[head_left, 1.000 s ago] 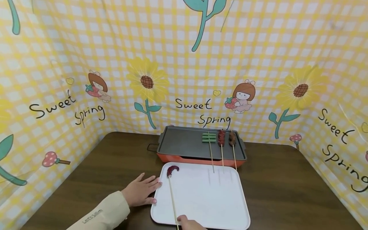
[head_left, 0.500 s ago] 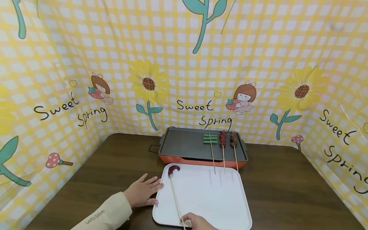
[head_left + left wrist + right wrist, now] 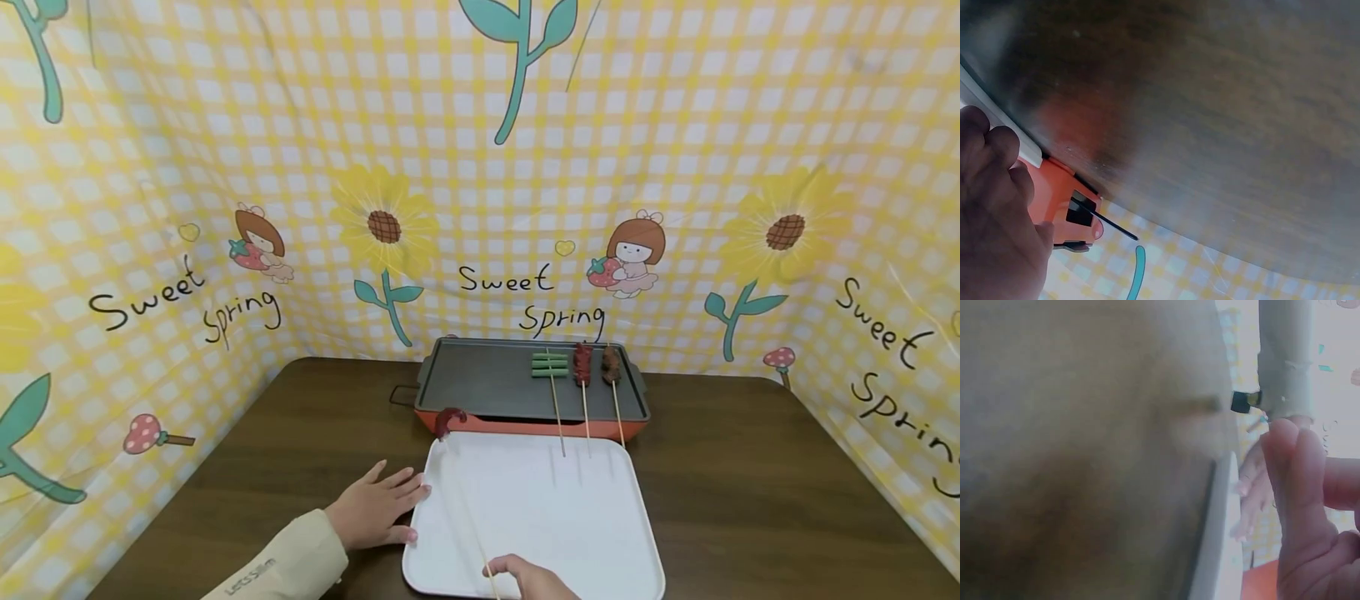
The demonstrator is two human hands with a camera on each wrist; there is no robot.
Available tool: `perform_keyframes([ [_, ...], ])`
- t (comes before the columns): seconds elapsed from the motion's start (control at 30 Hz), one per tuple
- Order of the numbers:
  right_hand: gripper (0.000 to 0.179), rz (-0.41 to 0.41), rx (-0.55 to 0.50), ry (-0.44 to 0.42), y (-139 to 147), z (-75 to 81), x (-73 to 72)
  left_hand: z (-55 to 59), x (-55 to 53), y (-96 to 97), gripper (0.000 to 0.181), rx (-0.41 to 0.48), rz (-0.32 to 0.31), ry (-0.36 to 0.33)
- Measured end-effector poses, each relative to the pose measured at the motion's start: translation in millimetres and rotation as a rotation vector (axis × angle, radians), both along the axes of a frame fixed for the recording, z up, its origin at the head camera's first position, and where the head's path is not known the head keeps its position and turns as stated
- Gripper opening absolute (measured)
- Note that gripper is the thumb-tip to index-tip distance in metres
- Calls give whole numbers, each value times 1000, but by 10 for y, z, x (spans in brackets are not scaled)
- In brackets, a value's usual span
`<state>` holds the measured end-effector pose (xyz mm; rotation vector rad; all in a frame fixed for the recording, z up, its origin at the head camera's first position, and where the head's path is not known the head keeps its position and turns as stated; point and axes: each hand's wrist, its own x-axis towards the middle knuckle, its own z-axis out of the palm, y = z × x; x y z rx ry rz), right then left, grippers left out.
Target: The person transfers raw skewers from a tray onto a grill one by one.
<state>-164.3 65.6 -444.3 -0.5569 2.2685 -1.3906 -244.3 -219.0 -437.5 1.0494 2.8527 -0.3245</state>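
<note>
My right hand [image 3: 527, 577] pinches the lower end of a thin wooden skewer in the head view. A dark red curled piece [image 3: 447, 422], like an octopus tentacle, tips the skewer; it is above the tray's far left corner, in front of the grill's orange side. My left hand [image 3: 377, 508] lies with spread, straight fingers against the left rim of a white tray [image 3: 555, 508]. In the right wrist view, the right hand's curled fingers [image 3: 1302, 481] show, but the skewer cannot be made out. The left hand [image 3: 997, 200] is beside the tray edge in the left wrist view.
Behind the tray stands an orange electric grill [image 3: 480, 379] with a dark plate. A green vegetable skewer [image 3: 550, 365], a red skewer [image 3: 582, 367] and a brown skewer [image 3: 611, 367] lie on its right half, sticks overhanging the tray. Checked cloth walls surround the brown table [image 3: 735, 483].
The curled skewer has come up off the tray and forward, its tip now at the grill's front. My right hand has shifted right with it. The left hand stays at the tray rim.
</note>
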Motion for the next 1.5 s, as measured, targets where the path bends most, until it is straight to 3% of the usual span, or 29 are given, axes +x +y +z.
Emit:
perform_keyframes([
  [0.4, 46, -102, -45, -119, 25, 209, 1, -27, 5, -21, 66, 51, 19, -19],
  [0.6, 50, -119, -114, -98, 52, 245, 35, -42, 6, -2, 67, 49, 38, -52],
  [0.77, 54, -151, -161, -131, 20, 290, 3, -45, 10, -6, 67, 51, 27, -34],
  [0.87, 55, -160, -176, -150, -4, 278, -42, -35, 21, -4, 68, 55, 23, -36],
  [1.2, 56, -229, -133, -98, -34, 113, -286, -23, 19, 36, 68, 51, 26, -47],
  [1.5, 56, -257, -88, -55, -210, 162, -562, -8, 25, 40, 68, 51, 50, -59],
])
